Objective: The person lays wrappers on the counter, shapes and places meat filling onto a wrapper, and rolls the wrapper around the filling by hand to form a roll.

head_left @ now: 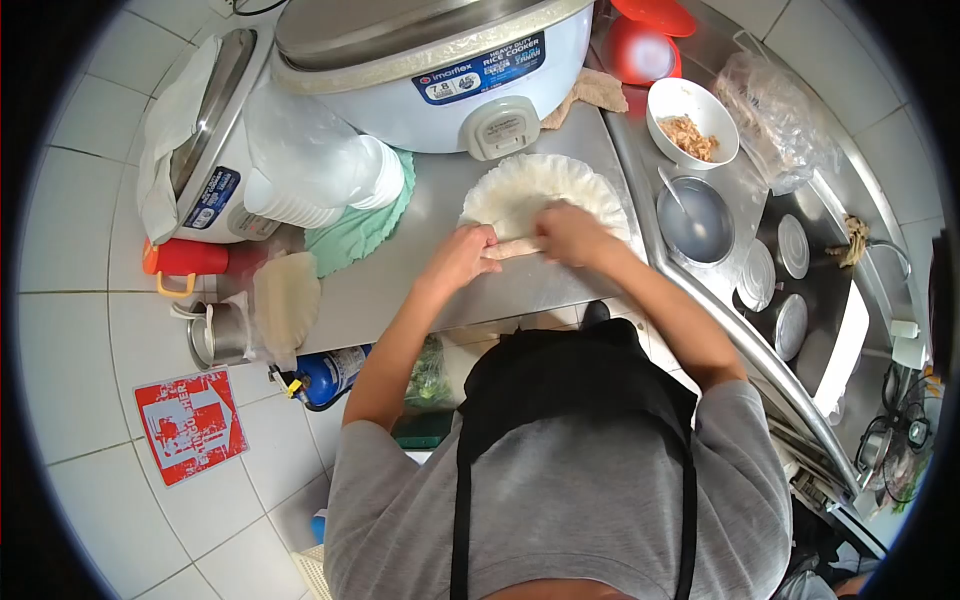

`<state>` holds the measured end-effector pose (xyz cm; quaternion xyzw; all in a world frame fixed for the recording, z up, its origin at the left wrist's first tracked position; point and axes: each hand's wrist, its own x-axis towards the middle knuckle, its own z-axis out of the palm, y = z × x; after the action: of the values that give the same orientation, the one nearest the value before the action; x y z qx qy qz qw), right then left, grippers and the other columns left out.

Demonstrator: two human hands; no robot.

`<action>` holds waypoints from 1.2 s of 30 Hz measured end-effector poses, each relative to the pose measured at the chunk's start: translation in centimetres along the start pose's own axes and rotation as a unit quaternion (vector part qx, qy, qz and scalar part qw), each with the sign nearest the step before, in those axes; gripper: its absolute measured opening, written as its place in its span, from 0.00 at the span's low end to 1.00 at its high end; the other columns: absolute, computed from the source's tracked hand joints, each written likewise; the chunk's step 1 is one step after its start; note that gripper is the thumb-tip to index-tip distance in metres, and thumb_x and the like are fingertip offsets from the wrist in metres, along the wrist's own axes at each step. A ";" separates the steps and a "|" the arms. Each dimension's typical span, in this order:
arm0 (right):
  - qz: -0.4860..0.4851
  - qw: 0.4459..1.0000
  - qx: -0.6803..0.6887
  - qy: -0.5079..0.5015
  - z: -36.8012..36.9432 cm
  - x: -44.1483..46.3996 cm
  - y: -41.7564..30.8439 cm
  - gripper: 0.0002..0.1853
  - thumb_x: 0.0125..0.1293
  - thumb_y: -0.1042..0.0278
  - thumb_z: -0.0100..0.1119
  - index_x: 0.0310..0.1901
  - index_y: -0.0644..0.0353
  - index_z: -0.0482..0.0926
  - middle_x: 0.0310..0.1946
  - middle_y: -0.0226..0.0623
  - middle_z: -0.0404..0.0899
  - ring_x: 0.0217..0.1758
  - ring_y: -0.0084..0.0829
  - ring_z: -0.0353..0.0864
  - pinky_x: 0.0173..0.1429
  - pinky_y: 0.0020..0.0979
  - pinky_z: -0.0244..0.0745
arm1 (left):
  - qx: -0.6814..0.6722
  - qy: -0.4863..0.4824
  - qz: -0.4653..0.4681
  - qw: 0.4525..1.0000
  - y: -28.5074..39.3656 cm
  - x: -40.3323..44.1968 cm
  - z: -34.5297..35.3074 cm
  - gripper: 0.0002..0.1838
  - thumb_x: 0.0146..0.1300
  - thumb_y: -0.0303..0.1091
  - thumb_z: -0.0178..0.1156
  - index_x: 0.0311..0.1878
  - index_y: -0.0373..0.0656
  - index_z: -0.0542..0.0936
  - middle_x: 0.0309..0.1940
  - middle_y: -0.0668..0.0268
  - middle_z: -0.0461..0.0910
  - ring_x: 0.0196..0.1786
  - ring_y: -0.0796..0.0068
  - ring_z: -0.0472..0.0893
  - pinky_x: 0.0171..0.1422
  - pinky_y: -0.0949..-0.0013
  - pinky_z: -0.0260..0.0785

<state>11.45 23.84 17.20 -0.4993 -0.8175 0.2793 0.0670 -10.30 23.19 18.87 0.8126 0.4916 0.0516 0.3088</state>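
A round stack of thin pale wrappers (pixel 515 185) lies on the steel counter. At its near edge is a narrow pale roll (pixel 515 248). My left hand (pixel 465 257) has its fingers closed on the roll's left end, with the thumb toward the roll. My right hand (pixel 572 235) is at the roll's right end, over the wrappers; its fingers are bent and blurred, so its hold cannot be made out. On the right, a white bowl (pixel 712 107) holds a brown shredded filling, and a metal bowl (pixel 695 222) with a spoon stands nearer.
A large rice cooker (pixel 430 100) stands behind the wrappers. Stacked white cups (pixel 375 175) rest on a green cloth (pixel 377 228) at the left, near a second cooker (pixel 205 150). More wrappers (pixel 287 300) lie at the left edge. Round lids (pixel 790 325) lie in the sink at the right.
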 end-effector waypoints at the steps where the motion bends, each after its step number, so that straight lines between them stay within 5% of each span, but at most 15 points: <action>1: 0.069 0.997 0.003 -0.047 -1.7 -1.3 0.9 0.16 0.42 0.68 0.68 0.35 0.61 0.78 0.39 0.39 0.77 0.48 0.42 0.75 0.50 0.38 0.71 | -0.004 -0.015 -0.005 1.000 -0.1 0.1 0.2 0.18 0.42 0.32 0.70 0.36 0.35 0.77 0.36 0.56 0.77 0.44 0.55 0.76 0.48 0.60 0.68; 4: 0.037 0.999 -0.003 0.015 -3.9 -4.2 2.6 0.10 0.47 0.67 0.64 0.32 0.61 0.79 0.36 0.41 0.78 0.47 0.42 0.76 0.50 0.38 0.72 | 0.001 0.095 0.096 0.991 1.8 0.4 0.6 0.19 0.43 0.34 0.71 0.37 0.34 0.76 0.36 0.56 0.77 0.43 0.56 0.77 0.49 0.60 0.68; 14: -0.090 0.996 0.017 0.022 -3.4 -4.2 4.5 0.13 0.42 0.71 0.69 0.32 0.62 0.79 0.34 0.41 0.78 0.41 0.44 0.77 0.46 0.40 0.72 | -0.046 0.054 0.095 0.993 6.8 5.6 4.8 0.18 0.43 0.34 0.71 0.35 0.33 0.79 0.36 0.53 0.79 0.43 0.52 0.77 0.47 0.57 0.69; 20: -0.071 0.996 -0.034 -0.031 -3.6 -3.5 4.3 0.13 0.43 0.70 0.69 0.33 0.60 0.80 0.32 0.40 0.78 0.42 0.43 0.78 0.45 0.40 0.74 | 0.007 0.008 0.097 0.995 7.7 5.4 4.4 0.16 0.44 0.32 0.70 0.36 0.34 0.80 0.37 0.52 0.79 0.42 0.51 0.78 0.47 0.56 0.69; 29: -0.127 0.986 -0.106 0.036 -4.0 -5.6 4.7 0.12 0.44 0.69 0.68 0.32 0.60 0.79 0.32 0.38 0.76 0.41 0.41 0.78 0.45 0.40 0.75 | 0.013 0.027 0.111 0.993 7.5 5.2 4.4 0.15 0.47 0.33 0.68 0.38 0.35 0.82 0.35 0.51 0.80 0.43 0.51 0.79 0.49 0.56 0.70; 36: -0.060 0.965 -0.256 -0.020 -4.6 -5.0 4.9 0.06 0.50 0.72 0.58 0.30 0.62 0.80 0.32 0.42 0.79 0.42 0.41 0.79 0.42 0.37 0.77 | -0.008 0.029 0.106 0.994 7.2 5.6 4.4 0.16 0.46 0.33 0.69 0.38 0.35 0.82 0.37 0.50 0.80 0.43 0.52 0.79 0.49 0.57 0.70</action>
<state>19.47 23.06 19.28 -0.4444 -0.8911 0.0667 -0.0631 -0.20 23.55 18.07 0.8560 0.4106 0.1112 0.2938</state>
